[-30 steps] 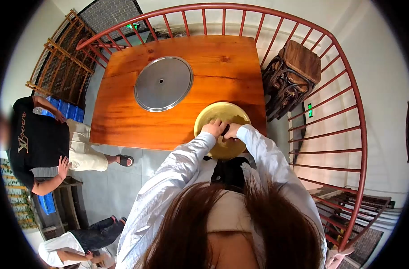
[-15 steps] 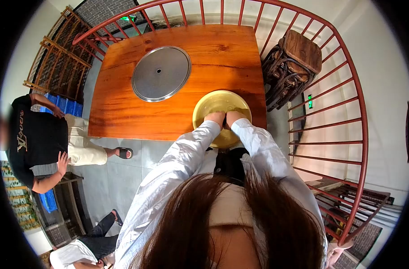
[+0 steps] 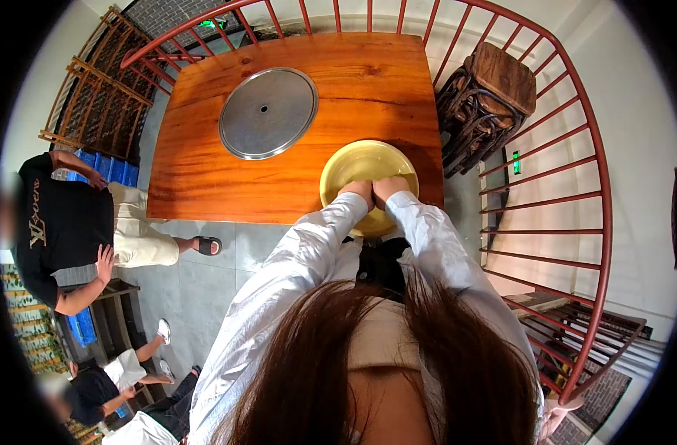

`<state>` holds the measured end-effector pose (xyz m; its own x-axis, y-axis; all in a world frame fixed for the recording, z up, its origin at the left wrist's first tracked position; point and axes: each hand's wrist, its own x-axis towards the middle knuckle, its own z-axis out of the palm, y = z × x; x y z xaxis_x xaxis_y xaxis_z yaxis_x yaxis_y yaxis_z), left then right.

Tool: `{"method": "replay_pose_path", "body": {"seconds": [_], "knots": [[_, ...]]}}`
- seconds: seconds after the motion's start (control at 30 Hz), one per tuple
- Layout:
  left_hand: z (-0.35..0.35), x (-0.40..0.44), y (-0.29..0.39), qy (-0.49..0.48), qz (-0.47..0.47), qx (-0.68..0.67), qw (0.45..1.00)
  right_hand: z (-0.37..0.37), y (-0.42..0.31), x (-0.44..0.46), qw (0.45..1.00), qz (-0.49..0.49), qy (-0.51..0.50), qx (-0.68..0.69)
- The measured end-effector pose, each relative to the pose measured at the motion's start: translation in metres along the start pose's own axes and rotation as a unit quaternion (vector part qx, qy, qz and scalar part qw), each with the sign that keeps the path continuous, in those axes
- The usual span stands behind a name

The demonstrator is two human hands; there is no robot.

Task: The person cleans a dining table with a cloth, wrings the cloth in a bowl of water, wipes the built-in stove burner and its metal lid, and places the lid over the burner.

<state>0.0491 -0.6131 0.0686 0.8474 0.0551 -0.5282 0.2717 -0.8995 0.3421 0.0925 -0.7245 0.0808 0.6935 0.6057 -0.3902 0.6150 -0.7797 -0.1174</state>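
Observation:
A yellow basin (image 3: 368, 156) rests at the near right part of the wooden table, close to my body. It seems to hold some liquid. Inside it, my left hand (image 3: 360, 189) and my right hand (image 3: 388, 188) are side by side, nearly touching. Both look closed, with the fingers curled down and mostly hidden under the backs of the hands. Whatever they grip, if anything, I cannot make out. Light blue sleeves reach down to both wrists.
The orange wooden table (image 3: 197, 178) bears a round metal plate (image 3: 270, 111). Stacked wooden stools (image 3: 494, 89) stand to the right, by a red railing (image 3: 604, 193). At left a person in a black shirt (image 3: 67, 215) stands; others (image 3: 93, 393) are behind.
My hands stay together in the basin and have shifted slightly. The view has tilted a little, so table and basin sit higher. Another person has come into view at lower left.

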Motion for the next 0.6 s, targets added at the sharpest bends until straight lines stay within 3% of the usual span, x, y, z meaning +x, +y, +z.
{"method": "replay_pose_path", "body": {"seconds": [0.23,0.43,0.5,0.6], "knots": [[0.005,0.002,-0.001,-0.013,0.004,-0.006,1.000,-0.007,0.001,0.000,0.999,-0.027,-0.030,-0.032],[0.010,0.008,-0.004,0.010,0.009,-0.027,1.000,0.004,0.005,0.016,0.999,-0.010,0.042,0.022],[0.017,0.017,-0.006,0.003,0.009,-0.015,1.000,0.007,0.008,0.017,0.999,-0.024,-0.018,-0.015],[0.024,0.022,-0.009,0.002,0.016,-0.010,1.000,0.007,0.010,0.014,0.999,-0.043,-0.003,-0.026]]}}
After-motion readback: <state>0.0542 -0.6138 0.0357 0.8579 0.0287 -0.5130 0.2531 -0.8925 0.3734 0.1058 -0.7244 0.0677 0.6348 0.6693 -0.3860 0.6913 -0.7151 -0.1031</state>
